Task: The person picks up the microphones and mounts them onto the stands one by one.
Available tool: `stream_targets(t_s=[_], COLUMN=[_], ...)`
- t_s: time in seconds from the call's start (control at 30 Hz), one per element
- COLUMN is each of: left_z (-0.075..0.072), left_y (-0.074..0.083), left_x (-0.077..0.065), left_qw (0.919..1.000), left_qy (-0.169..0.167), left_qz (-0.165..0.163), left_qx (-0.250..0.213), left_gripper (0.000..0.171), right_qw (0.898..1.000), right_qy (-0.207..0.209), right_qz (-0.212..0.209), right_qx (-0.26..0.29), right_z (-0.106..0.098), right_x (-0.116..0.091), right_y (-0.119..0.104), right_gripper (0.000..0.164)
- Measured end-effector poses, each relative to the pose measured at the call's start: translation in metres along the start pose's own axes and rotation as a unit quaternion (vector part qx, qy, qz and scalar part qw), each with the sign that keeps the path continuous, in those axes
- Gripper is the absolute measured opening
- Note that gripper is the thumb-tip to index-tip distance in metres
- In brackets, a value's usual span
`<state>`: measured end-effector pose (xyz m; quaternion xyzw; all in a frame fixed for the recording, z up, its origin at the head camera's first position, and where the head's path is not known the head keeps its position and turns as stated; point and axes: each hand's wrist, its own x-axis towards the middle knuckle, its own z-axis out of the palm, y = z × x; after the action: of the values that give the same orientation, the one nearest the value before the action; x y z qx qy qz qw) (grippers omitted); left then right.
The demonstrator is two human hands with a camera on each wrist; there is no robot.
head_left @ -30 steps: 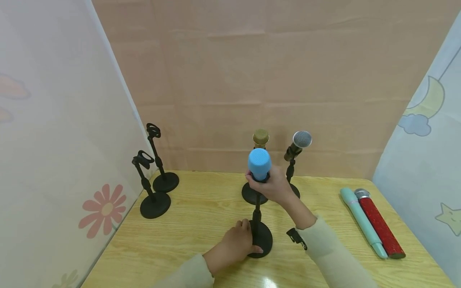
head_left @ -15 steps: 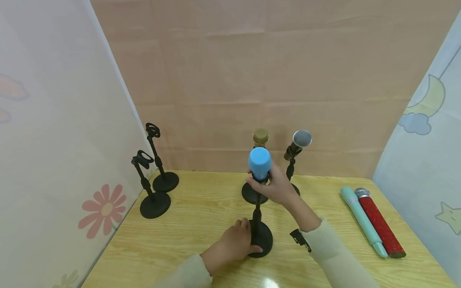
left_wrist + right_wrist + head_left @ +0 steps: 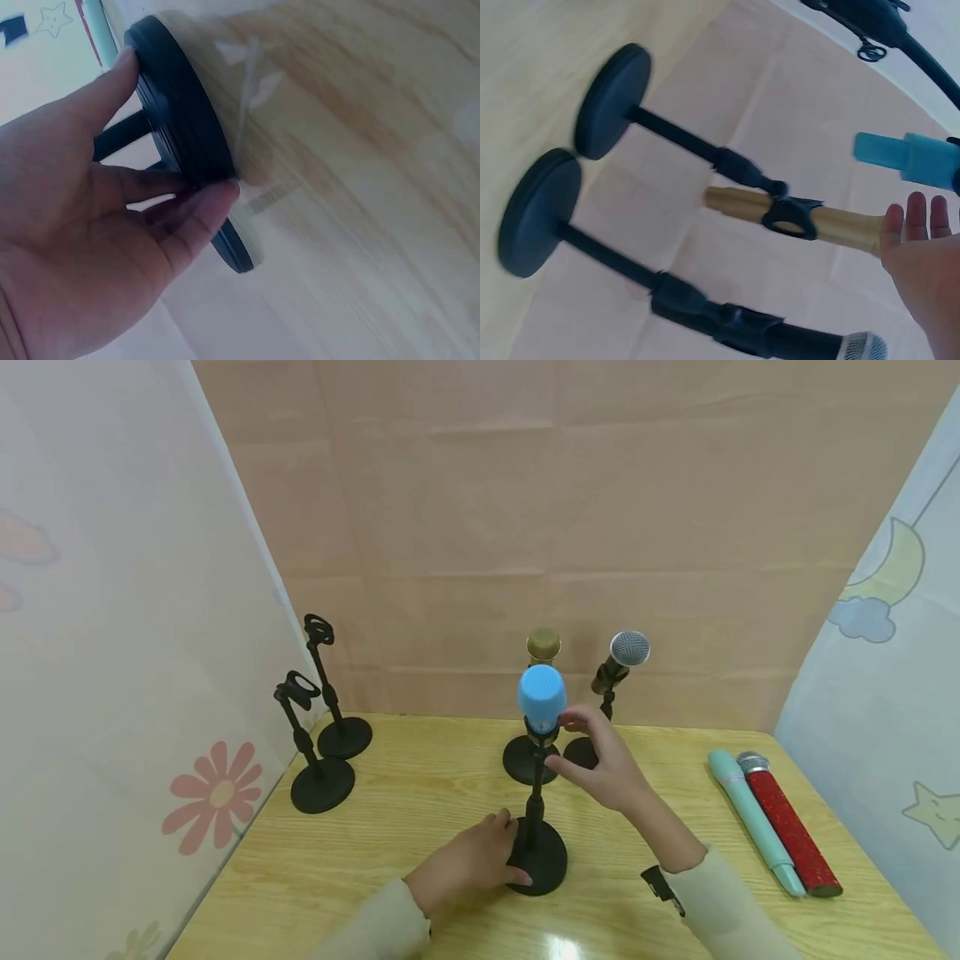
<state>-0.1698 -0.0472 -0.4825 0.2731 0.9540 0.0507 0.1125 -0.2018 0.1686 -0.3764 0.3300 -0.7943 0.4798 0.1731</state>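
A light-blue microphone (image 3: 542,695) sits in the clip of a black desk stand (image 3: 551,858) at the middle of the table. Its lower end, the teal body (image 3: 926,159), shows in the right wrist view. My left hand (image 3: 468,860) grips the stand's round base, thumb on one side and fingers curled at the opposite edge, as the left wrist view shows on the base (image 3: 180,97). Beside the microphone, my right hand (image 3: 611,768) has its fingers loosely extended, thumb near the clip and fingertips by the microphone's head. In the right wrist view these fingers hold nothing.
Behind stand a gold microphone (image 3: 543,645) and a silver-headed microphone (image 3: 628,650), each on a black stand. Two bare stands, one nearer (image 3: 322,787) and one farther (image 3: 345,739), are at left. A mint microphone (image 3: 756,822) and a red one (image 3: 793,831) lie at right.
My right hand has let go of the blue microphone and its clip and drawn back slightly to the right, fingers spreading. My left hand shifts a little left, still at the base.
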Motion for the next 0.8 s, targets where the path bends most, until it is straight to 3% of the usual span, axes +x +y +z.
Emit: stream_targets(t_s=[0.23,0.57,0.67,0.8], left_z=[-0.007,-0.005,-0.004,-0.002], left_y=[-0.004,-0.002,0.000,0.001], left_x=[-0.004,-0.003,-0.005,-0.007], left_qw=[0.9995,0.9998,0.9999,0.9994], left_qy=[0.006,0.004,0.007,0.012], left_qz=[0.020,0.014,0.005,-0.004], left_qx=[-0.025,-0.011,-0.015,-0.031], left_gripper=[0.083,0.084,0.086,0.087], right_qw=[0.997,0.989,0.981,0.962], right_qy=[-0.045,-0.131,-0.174,-0.243], right_qz=[0.032,0.026,0.052,0.100], right_qx=[-0.047,-0.068,-0.066,-0.080], right_z=[-0.004,0.004,0.010,0.018], right_x=[-0.023,-0.045,-0.053,-0.064], right_y=[0.016,0.035,0.039,0.045], right_gripper=[0.048,0.051,0.057,0.068])
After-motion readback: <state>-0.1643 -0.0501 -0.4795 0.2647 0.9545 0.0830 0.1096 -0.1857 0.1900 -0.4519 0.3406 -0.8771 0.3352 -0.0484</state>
